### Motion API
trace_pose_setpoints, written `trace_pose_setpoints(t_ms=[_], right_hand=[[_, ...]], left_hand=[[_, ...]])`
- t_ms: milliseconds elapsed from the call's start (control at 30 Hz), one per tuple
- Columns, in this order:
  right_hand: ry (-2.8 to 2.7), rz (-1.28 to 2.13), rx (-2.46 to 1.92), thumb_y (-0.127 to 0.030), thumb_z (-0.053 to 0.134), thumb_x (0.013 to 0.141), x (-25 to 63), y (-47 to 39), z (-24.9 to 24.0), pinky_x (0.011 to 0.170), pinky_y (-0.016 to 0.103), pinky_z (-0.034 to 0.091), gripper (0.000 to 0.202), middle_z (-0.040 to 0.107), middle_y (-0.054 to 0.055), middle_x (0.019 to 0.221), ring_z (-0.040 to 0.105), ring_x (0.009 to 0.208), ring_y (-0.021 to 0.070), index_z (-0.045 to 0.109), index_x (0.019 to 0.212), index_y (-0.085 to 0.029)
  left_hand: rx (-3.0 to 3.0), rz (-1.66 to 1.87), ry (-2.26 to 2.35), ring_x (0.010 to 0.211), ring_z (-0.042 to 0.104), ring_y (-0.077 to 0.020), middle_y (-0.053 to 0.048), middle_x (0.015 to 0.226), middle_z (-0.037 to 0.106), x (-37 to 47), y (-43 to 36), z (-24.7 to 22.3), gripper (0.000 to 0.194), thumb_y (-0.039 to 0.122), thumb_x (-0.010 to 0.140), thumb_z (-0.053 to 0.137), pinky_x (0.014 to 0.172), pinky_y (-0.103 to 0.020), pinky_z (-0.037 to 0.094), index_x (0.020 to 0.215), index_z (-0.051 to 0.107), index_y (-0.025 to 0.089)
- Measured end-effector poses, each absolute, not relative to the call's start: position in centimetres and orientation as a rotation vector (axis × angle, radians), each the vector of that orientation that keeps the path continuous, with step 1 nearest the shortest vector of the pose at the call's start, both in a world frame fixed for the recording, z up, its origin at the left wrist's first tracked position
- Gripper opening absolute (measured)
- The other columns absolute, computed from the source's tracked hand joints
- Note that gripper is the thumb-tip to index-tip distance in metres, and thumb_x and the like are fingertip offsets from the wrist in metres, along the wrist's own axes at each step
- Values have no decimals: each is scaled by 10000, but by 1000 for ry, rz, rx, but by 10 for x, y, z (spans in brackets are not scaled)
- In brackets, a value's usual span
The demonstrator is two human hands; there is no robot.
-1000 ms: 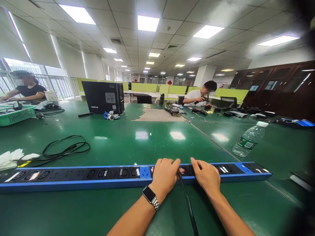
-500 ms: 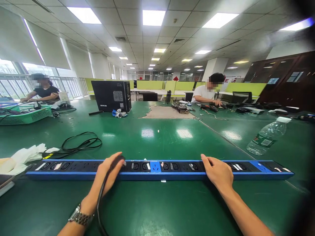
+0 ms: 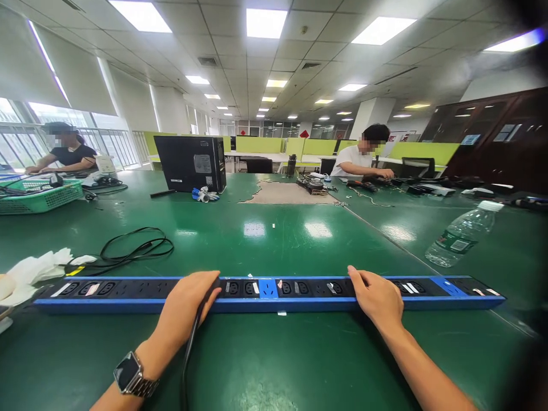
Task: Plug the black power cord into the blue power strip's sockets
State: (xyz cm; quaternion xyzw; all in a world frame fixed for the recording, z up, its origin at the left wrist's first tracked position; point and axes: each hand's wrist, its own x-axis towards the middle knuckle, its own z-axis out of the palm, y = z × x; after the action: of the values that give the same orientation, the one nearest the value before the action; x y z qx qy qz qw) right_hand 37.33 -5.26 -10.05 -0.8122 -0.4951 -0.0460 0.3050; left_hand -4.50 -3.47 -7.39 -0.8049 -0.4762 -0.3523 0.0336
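A long blue and black power strip [image 3: 299, 306] lies crosswise in front of me, its rows of sockets facing up. My left hand [image 3: 192, 297] is closed around the end of a black power cable [image 3: 189, 354] over the strip, left of its middle. Fingers hide the cable's end, so whether it sits in a socket cannot be seen. The cable hangs down toward the bottom edge of the view. Right of the middle, my right hand [image 3: 379, 299] grips the strip, thumb near the sockets and fingers over the far side.
A coiled black cable [image 3: 141, 251] and crumpled white tissue [image 3: 38, 271] lie on the green table [image 3: 240, 245]. A plastic bottle [image 3: 460, 242] stands at right. Farther back are a computer case [image 3: 186, 165], a green basket [image 3: 47, 200] and two people, one each side.
My left hand has rolled over, its back now facing up more, and the cable has swung slightly right. My right hand keeps its grip on the power strip. The view has shifted slightly.
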Motion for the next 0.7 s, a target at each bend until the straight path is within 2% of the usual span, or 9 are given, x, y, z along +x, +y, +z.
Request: trace_pose_setpoints(t_ms=[133,333,567,700], right_hand=[[-1316,-132,-2165,-574,339,884,371,-54,-98,852,377,394,532,744,95,947,633,934,263,721,778,-219],[-1336,-133,-2145,-576,341,890,371,-55,-98,831,360,395,529,744,86,927,631,903,250,721,792,-221],[-1337,-172,-2135,-572,349,898,373,-53,-100,793,341,387,532,743,88,904,628,882,237,725,777,-216],[-1338,-157,-2109,-572,348,895,370,-55,-97,785,339,382,530,742,83,888,625,871,234,718,772,-215]], left_hand=[[-2458,-1287,-1470,1048,663,-232,-82,1152,710,1,-34,-68,372,416,943,460,962,-366,509,1212,614,210],[-2759,-1084,-1542,946,687,-223,-87,1050,733,64,-30,-77,310,352,956,456,866,-347,535,1152,626,182],[-2725,-845,-1579,928,684,-225,-82,1024,723,69,-36,-69,220,287,948,487,829,-337,537,1100,612,189],[-2679,-763,-1389,950,670,-233,-88,1029,713,72,-38,-69,162,223,932,508,817,-349,547,1049,610,176]])
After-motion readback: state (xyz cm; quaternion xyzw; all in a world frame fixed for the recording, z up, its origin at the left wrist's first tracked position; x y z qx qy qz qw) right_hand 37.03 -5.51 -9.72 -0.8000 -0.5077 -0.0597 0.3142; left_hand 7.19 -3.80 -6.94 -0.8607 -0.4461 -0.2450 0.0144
